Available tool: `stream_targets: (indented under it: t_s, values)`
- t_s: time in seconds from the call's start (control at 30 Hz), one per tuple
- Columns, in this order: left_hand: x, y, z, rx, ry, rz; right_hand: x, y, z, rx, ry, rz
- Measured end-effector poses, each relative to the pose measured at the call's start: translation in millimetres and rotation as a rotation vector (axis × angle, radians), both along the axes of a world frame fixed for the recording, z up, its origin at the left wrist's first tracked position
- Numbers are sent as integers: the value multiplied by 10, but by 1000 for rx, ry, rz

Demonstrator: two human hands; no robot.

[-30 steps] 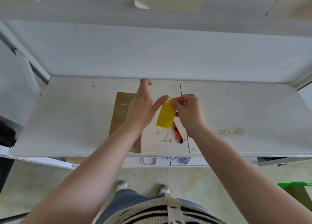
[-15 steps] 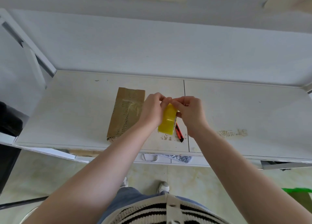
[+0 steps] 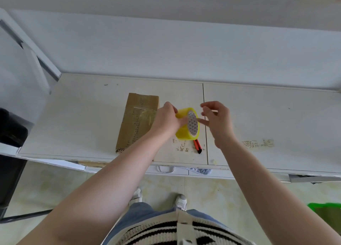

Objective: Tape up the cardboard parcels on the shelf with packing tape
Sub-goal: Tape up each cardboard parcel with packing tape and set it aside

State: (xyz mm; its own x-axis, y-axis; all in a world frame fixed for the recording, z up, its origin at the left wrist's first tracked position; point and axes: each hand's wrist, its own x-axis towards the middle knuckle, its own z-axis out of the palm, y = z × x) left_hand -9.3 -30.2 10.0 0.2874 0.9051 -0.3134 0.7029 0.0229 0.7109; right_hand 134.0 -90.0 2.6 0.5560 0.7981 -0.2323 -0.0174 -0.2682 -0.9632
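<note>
A flat brown cardboard parcel, with clear tape across its top, lies on the white shelf. My left hand grips a yellow roll of packing tape just right of the parcel and holds it above the shelf. The roll's patterned core faces right. My right hand is beside that core with its fingers loosely spread, the lower fingertips touching the roll's side. Thumb and forefinger are apart, and no strip of tape shows between them.
A red and black box cutter lies on the shelf under the roll. The shelf's seam runs front to back beside it. A lower shelf edge with a white handle sticks out below. A black object stands at the left.
The roll has turned so that its core faces right. My right hand has come off the roll's rim, moved slightly right and spread its fingers. My left hand still holds the roll.
</note>
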Motion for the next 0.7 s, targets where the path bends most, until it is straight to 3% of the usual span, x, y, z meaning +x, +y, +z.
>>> stream_targets:
  t_s: [0.07, 0.17, 0.27, 0.4, 0.53, 0.7]
  values:
    - [-46, 33, -26, 28, -95, 98, 194, -16, -220, -94, -230, -59]
    - [-67, 93, -37, 44, -204, 205, 284, -77, -639, -406, -508, 192]
    - [7, 115, -99, -88, -297, 270, 156, -111, -997, -627, -592, 352]
    - [142, -10, -224, -182, -316, 283, 33, -62, -1213, -702, -725, 396]
    - [240, -90, -355, -188, -336, 364, 137, -73, -1220, -671, -692, 374]
    - [478, -142, -557, -257, -320, 379, 742, -402, -1104, -623, -526, 118]
